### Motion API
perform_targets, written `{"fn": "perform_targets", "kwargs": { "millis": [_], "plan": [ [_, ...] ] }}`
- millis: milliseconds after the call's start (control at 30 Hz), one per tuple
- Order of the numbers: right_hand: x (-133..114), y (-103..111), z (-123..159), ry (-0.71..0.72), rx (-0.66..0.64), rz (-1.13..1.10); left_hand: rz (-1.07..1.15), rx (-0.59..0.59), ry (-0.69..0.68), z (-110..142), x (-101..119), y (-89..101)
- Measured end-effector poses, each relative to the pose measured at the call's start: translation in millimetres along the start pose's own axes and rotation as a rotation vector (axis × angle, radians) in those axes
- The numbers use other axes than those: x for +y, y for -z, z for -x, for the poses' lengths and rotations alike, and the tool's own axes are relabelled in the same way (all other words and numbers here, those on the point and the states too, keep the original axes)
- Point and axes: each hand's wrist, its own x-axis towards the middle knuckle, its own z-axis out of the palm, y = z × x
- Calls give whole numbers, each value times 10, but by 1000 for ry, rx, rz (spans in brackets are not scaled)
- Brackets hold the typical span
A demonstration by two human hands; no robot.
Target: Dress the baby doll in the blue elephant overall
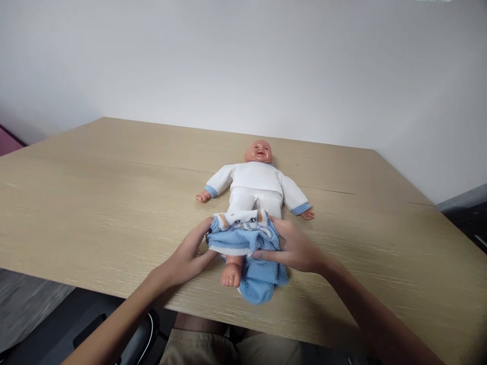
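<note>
Tan shorts [198,350] and bare arms are closest, at the near side of the wooden table [125,203]. Past them, a doll [256,177] lies on its back on the table, feet toward the person and head toward the wall [243,66]. Its arms spread out wide.

Blue and white fuzzy clothes [232,241] are bunched over the doll's lower legs, and one bare foot [231,275] pokes out. The other foot is hidden. The left hand [190,256] is partly closed and pinches one side of the clothes between thumb and fingers. The right hand [300,248], a bit blurry, is partly closed too and pinches the other side, with its thumb on top.

Both hands do best at the same height, pulling softly and evenly so the cloth does not twist. The bunched folds need to be loose around the foot, because the little toes could snag. A hard tug could slide the whole doll. The blue part flopping beside the foot could get caught under the leg.

The near edge of the table is close to the foot, so there is only a little room that way. The table reaches far out to both sides, which gives the elbows good space.
</note>
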Motion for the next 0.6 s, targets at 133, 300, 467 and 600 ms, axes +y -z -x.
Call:
{"fn": "perform_targets", "kwargs": {
  "millis": [133, 300, 467, 600],
  "plan": [
    [168, -76, 85, -48, 60, -212, 242, -194, 195, -2, -25, 153],
    [332, -160, 137, -193, 59, -724, 430, -253, 243, -229, 178, 145],
    [410, -67, 176, -247, 19, -879, 162, -111, 192, -528, 255, 165],
    [434, -41, 202, -238, -32, -917, -73, -98, 36, -806, 385, 238]
  ]
}}
